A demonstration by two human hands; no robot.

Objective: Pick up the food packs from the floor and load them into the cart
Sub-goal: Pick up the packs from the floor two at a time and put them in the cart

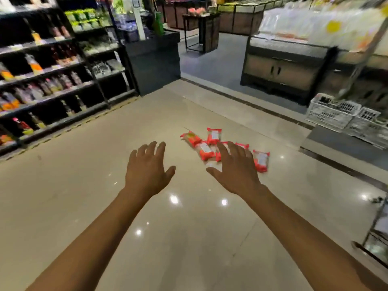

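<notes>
Head view shows both hands stretched forward, palms down, fingers spread, holding nothing: the left hand (147, 171) over bare floor (189, 227), the right hand (235, 171) overlapping a cluster of red food packs (206, 151). The packs lie loose on the glossy tiles; whether the right fingers touch them is unclear.

A shop: stocked shelves (52, 80) line the aisle.

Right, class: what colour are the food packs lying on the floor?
Red-orange with a white label panel, seen in the head view: food packs on the floor.
</notes>
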